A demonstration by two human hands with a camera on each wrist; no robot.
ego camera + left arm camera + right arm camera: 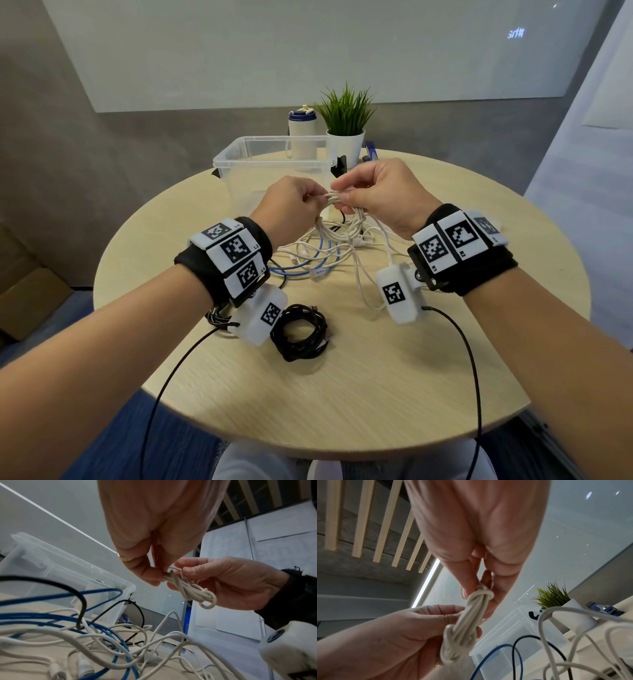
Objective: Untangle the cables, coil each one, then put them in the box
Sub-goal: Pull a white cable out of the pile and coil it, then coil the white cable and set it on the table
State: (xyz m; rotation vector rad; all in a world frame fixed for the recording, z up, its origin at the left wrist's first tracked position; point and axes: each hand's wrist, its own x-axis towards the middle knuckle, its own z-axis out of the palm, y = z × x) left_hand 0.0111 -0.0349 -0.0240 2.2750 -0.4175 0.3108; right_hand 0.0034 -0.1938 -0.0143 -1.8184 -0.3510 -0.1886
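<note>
Nearest on the round wooden tabletop [359, 394] lies a coiled black cable [301, 331], seemingly set aside finished but not yet boxed. Beyond it sprawls the tangle [325, 251] of white, blue and black leads still waiting. Above that, the left hand [291, 205] and right hand [380, 195] meet on a white cable bundle [188, 588]: the left fingers [440, 616] curl round its body to steady it, while the right fingers [187, 570] pinch a turn near its end, probably tucking the tail to lock the coil. Farther off stands the clear box [239, 161], open and apparently empty, with a bottle [302, 133] and potted plant [346, 120] behind it, before a grey wall with a pale panel.
</note>
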